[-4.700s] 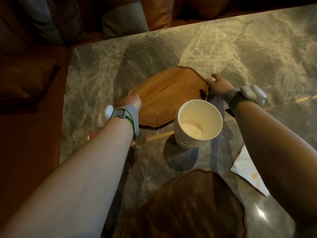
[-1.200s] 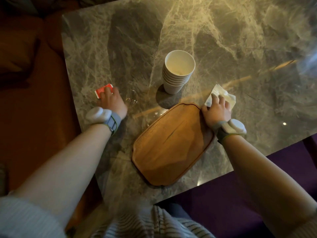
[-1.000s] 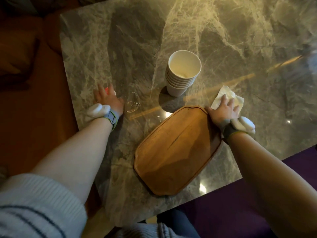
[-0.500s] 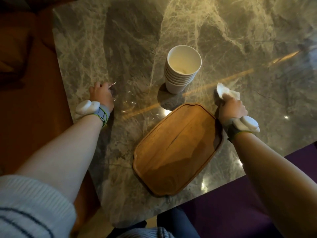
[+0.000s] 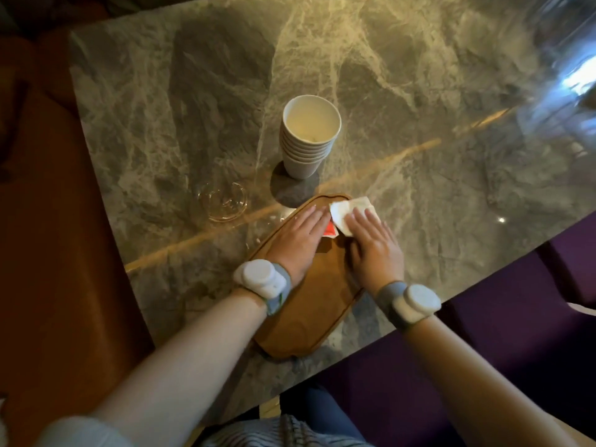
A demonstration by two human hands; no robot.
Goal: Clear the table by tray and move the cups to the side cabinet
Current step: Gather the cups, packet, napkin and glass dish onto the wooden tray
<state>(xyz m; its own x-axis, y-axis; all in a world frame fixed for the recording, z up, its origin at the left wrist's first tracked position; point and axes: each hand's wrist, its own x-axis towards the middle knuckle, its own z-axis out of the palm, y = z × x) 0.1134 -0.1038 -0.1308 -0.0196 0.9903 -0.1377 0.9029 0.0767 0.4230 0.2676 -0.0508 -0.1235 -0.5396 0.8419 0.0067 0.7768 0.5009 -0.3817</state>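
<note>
A wooden tray (image 5: 306,317) lies on the marble table (image 5: 200,91) near its front edge. My left hand (image 5: 298,240) rests flat on the tray's far end, fingers straight, with a small red packet (image 5: 331,232) poking out beside its fingertips. My right hand (image 5: 375,250) lies flat next to it, fingertips on a white napkin (image 5: 350,209) that sits over the tray's far corner. A stack of several white paper cups (image 5: 309,137) stands on the table just beyond the tray, apart from both hands.
A small clear glass dish (image 5: 225,201) sits on the table to the left of the tray. A brown seat (image 5: 48,253) runs along the table's left side. Purple upholstery (image 5: 516,317) lies at the right front.
Both hands came in from the sides to the tray's far end. The left brought the red packet, the right brought the napkin, and both items now lie on the tray under flat fingers.
</note>
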